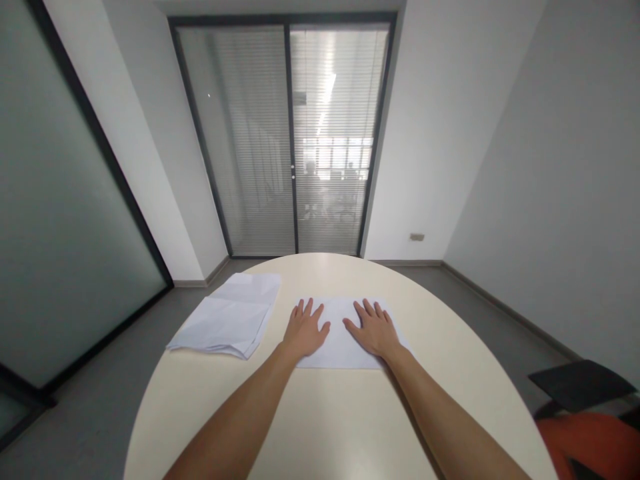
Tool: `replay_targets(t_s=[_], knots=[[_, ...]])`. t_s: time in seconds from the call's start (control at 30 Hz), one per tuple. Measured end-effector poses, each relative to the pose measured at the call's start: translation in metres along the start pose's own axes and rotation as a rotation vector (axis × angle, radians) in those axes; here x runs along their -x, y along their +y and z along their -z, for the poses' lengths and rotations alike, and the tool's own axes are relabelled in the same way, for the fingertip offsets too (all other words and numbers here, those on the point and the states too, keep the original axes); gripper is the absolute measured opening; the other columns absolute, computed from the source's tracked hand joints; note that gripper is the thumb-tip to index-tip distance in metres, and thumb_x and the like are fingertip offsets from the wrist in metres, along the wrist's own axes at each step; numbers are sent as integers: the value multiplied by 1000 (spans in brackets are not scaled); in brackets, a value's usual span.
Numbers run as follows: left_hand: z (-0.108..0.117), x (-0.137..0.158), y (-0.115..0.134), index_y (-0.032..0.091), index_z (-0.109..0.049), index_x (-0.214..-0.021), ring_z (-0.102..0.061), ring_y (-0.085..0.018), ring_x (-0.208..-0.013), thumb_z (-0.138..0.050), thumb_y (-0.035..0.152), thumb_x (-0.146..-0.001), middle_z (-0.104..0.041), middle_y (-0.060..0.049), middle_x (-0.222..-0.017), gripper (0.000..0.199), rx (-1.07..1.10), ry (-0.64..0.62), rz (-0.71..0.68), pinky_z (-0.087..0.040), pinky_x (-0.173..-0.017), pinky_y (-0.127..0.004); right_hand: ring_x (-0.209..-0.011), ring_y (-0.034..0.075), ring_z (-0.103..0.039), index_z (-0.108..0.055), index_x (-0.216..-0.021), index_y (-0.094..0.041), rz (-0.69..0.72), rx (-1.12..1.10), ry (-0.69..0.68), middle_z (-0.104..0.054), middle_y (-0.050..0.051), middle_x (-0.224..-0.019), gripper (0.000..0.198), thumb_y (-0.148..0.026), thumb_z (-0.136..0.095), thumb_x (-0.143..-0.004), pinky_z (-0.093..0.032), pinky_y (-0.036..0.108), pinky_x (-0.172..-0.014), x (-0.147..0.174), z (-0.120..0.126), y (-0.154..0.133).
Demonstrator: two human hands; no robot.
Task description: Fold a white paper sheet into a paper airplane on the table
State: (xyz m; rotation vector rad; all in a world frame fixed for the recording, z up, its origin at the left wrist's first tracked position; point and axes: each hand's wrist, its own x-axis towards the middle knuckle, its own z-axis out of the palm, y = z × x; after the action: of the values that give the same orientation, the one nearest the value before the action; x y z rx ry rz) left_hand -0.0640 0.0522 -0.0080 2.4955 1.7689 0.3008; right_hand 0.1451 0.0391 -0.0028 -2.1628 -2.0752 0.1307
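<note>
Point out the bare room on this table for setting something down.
The table is bare from the right hand to the right edge, from the sheet to the far edge, and nearer, between the forearms. It's crowded on the left: creased papers reach the left edge, with a narrower strip between them and the left hand.

From my head the camera faces forward and down across the table [327, 413], near enough that my left hand [305, 331] and right hand [374, 330] show whole towards six o'clock, with the glass panels [240, 147] well beyond at twelve and a chair [593, 440] cut off at four.
</note>
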Motion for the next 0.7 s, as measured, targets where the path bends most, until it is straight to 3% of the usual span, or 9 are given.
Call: replay_targets(t_s=[0.7], knots=[[1,2,1,25,-36,-151,-20,-34,-149,-31,53,-98,-27,-8,-161,60,-10,28,-11,-18,-119,-49,-149,35,-16,-32,-154,-21,19,-3,16,-23,9,-163,75,-66,-31,-93,-12,49,-117,1,1,0]])
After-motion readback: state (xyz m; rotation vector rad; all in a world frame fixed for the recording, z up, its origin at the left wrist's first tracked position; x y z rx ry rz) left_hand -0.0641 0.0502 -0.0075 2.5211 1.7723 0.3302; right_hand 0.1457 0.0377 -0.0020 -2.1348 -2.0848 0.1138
